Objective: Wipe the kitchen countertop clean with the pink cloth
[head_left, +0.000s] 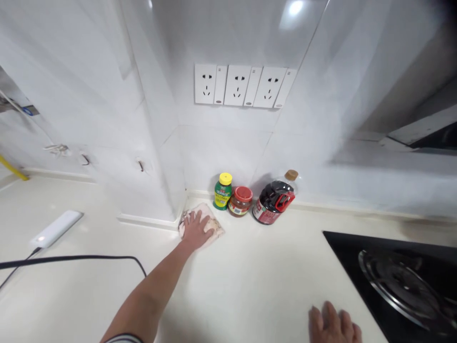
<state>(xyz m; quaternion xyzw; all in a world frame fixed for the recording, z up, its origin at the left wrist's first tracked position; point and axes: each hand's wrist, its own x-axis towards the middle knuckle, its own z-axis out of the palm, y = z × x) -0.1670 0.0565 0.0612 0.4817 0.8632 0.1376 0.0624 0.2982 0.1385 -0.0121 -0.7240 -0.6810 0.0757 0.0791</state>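
Note:
My left hand point(195, 231) lies spread over a pale patterned cloth point(205, 209), pressing it to the counter in the corner by the wall ledge. Just right of the cloth stand a green jar with a yellow lid point(223, 191) and a squat jar with a red lid point(240, 202). Beside them is a large bottle of dark liquid point(273, 200) with a red handle and brown cap. At the bottom right, the fingers of my right hand point(333, 326) rest on the counter, slightly apart, with nothing visible in them; the rest of that hand is cut off.
A black stove top point(378, 281) with a round metal burner is at the right. Several wall sockets point(237, 85) sit above the jars. On the left, a white power strip point(59, 228) and a black cable point(89, 257) lie across the counter point(246, 276).

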